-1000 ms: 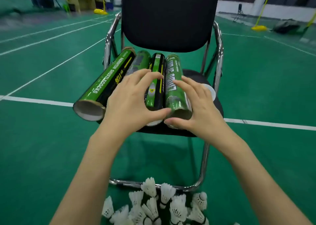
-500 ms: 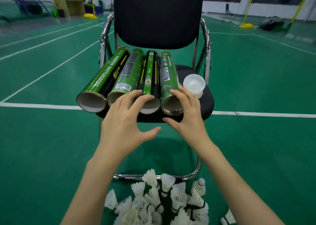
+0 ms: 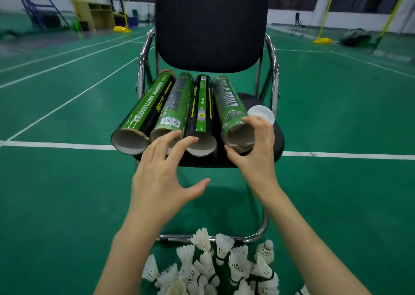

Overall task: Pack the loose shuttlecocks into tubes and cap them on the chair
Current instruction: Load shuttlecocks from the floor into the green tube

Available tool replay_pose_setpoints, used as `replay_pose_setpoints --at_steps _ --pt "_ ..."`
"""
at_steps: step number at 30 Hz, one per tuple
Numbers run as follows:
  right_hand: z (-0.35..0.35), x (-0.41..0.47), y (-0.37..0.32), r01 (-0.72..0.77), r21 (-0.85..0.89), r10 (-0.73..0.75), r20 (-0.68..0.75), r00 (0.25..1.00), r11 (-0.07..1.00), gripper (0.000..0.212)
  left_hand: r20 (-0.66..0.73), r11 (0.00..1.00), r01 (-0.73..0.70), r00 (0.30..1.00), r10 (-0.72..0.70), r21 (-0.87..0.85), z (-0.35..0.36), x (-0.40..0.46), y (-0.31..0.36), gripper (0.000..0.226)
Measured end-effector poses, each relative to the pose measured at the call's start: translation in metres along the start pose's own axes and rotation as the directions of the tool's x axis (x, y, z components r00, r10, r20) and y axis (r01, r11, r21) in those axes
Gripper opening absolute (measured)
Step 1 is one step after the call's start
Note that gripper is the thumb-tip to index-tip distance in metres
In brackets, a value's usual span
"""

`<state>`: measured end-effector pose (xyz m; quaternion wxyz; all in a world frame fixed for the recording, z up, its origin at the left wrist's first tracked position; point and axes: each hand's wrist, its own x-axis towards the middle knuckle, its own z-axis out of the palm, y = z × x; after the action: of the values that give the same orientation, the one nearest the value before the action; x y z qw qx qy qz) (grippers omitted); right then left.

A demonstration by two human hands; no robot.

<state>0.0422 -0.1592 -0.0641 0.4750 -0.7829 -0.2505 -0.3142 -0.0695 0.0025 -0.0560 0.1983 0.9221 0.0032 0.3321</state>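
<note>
While four open-mouthed green cardboard tubes lie side by side on the black padded chair (image 3: 278, 142), mouths toward the person, nothing has gone into them yet. At the left sits the green-and-black lettered tube (image 3: 143, 113), untouched. Next to it is the barcode-labelled green tube (image 3: 174, 108), its mouth partly hidden by the left hand (image 3: 161, 182), whose fingers (image 3: 173, 137) are spread wide and hold nothing, the tips just at the tube mouths. Then comes the dark black-and-green tube (image 3: 202, 108). Furthest right, the glossy green tube (image 3: 229, 106) is held by the right hand (image 3: 256, 151), thumb under the rim and fingers curled over it. Just beyond lies a white plastic cap (image 3: 262, 113) on the seat. The loose white feather shuttlecocks (image 3: 215, 265) are heaped on the green floor (image 3: 67, 205) below the chair. This looks like tube selection; next, the right-hand tube likely needs lifting clear and the free hand must reach down for shuttlecocks.
</note>
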Motion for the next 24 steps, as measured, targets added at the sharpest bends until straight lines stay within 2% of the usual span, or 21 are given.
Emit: replay_pose_setpoints --at_steps 7,15,24 --pt "-0.045 0.004 -0.043 -0.05 0.119 0.059 -0.07 0.996 0.992 0.061 -0.047 0.998 -0.061 0.997 0.06 -0.005 -0.039 0.004 0.033 0.073" --pt "-0.106 0.005 -0.11 -0.022 0.295 0.054 -0.101 0.993 0.955 0.061 -0.13 0.981 -0.192 0.972 0.194 0.032 -0.093 0.02 0.084 0.073" --pt "-0.159 -0.02 -0.178 -0.071 0.543 0.012 0.111 0.994 0.837 0.063 -0.191 0.968 -0.248 0.949 0.251 0.043 -0.135 0.009 0.118 0.087"
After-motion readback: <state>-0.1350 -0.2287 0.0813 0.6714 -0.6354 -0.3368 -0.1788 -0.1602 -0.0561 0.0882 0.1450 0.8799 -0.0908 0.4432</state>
